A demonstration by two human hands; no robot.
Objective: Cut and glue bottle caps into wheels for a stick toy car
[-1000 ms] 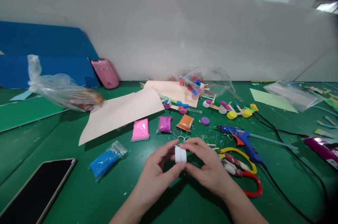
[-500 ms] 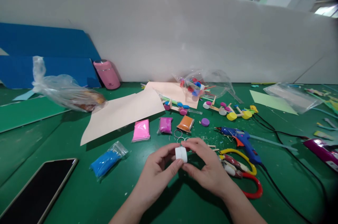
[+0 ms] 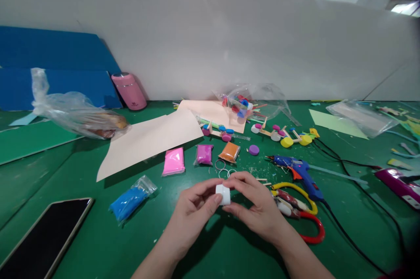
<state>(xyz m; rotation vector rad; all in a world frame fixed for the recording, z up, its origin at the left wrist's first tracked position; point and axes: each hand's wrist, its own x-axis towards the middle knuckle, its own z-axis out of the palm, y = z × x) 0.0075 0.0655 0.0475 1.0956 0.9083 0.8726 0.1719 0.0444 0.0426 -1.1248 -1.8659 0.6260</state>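
Between my two hands is a small white piece [image 3: 223,194] that looks like two bottle caps set together. My left hand [image 3: 196,204] grips it with thumb and fingers from the left. From the right, the fingers of my right hand [image 3: 254,202] close on its upper edge, the thumb near its lower side. Just beyond the fingertips lie thin rings [image 3: 220,165] on the green table [image 3: 203,266]. Packets of pink clay [image 3: 173,160], purple clay [image 3: 204,154] and orange clay [image 3: 229,152] form a row behind them, with a purple cap [image 3: 253,150] to the right.
To the right lie a blue glue gun [image 3: 297,169] with its cord and red-and-yellow-handled pliers [image 3: 295,206]. Small cap-wheeled cars [image 3: 275,133] stand behind. On the left are a phone [image 3: 46,235], a blue clay packet [image 3: 129,202] and beige paper [image 3: 151,143].
The white piece has tilted and turned a little in my fingers. Both hands keep their hold, and the whole view has shifted slightly.
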